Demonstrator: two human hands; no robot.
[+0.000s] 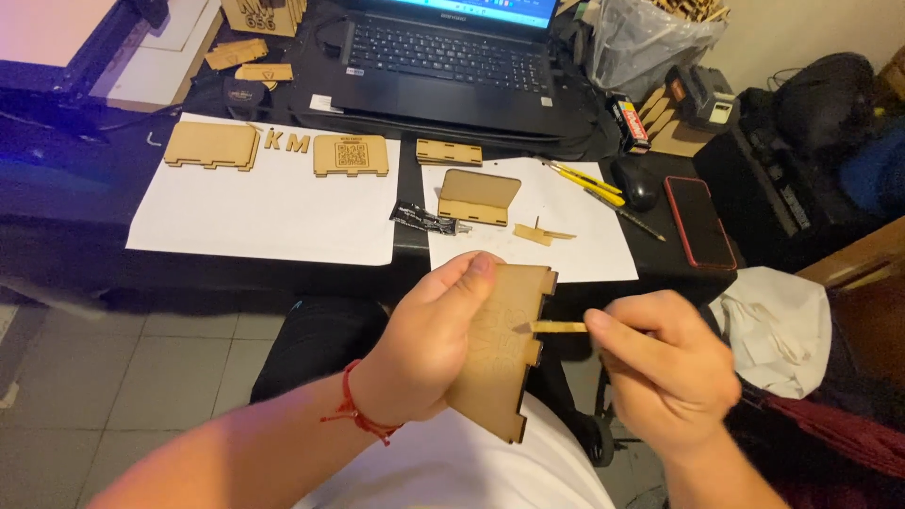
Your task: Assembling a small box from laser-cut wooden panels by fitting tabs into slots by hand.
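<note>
The laser-cut wooden panel (pixel 504 349), thin, tan, with notched tabs along its edges and a pattern engraved on its face, is held up over the person's lap, in front of the near edge of the desk (pixel 85 188) and clear of it. The left hand (pixel 424 344) grasps it, thumb laid across the face near the upper corner, fingers behind. The right hand (pixel 665 368) pinches a thin wooden stick (pixel 558 327) between thumb and fingertips, its far end touching the panel's right edge at one of the notches.

As a judgement: the stick is slender and could slip off the narrow edge or snap if pressed hard, and if it carries glue, that could smear onto the engraved face or the thumb. The panel is gripped near one corner only, so it could twist in the hand.

On the desk, a white sheet (pixel 528 236) near the middle of the near edge carries a small assembled wooden stand (pixel 476 198), loose wooden offcuts (pixel 542 233) and, at its left border, a black glue tube (pixel 424 220). A yellow utility knife (pixel 586 179) lies at its far right corner, with a black mouse (pixel 636 182) and a red-cased phone (pixel 699 221) beyond. A second white sheet (pixel 264 212) to the left holds more cut wooden pieces (pixel 212 144) and two wooden letters (pixel 287 142). A black laptop (pixel 443 66) stands along the far edge.
</note>
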